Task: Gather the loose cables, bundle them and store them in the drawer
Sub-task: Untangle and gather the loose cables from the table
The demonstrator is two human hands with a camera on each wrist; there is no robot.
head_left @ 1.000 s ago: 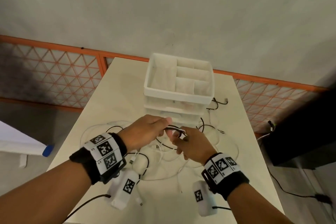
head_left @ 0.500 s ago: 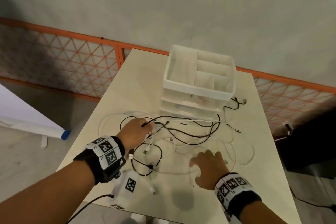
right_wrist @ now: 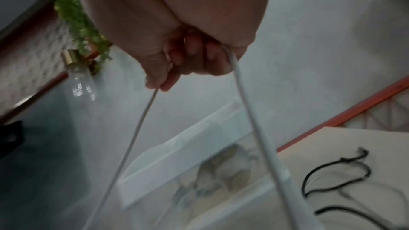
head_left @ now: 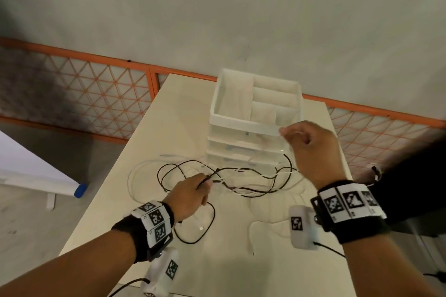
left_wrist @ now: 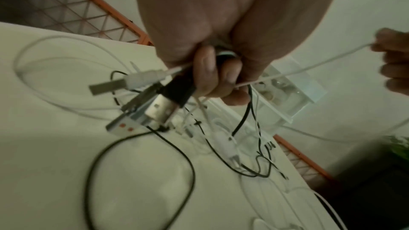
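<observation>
The left hand is closed round the plug ends of several cables, black and white together, low over the table in front of the drawer unit; the right hand is raised level with the unit's open top tray, fingers curled round a white cable that hangs from it in two strands, one running back to the left hand; the rest of the black cables and pale ones lie tangled on the table between the left hand and the unit, with one black cable off by the unit's far corner; nothing is in a drawer, and the drawers look closed

The risk, as I judge it, is the tangle: pulling the white cable upward while other loops cross it could drag the whole heap, snag a plug against the unit or tighten a knot; plugs could also slip from the left fist if the pull is sharp; the stray cable by the unit's corner could be overlooked

Half a second ago the right hand lay flat and spread on the table nearer the person than the unit; now it is lifted beside the tray gripping the white cable; the left hand has kept its place and its hold
</observation>
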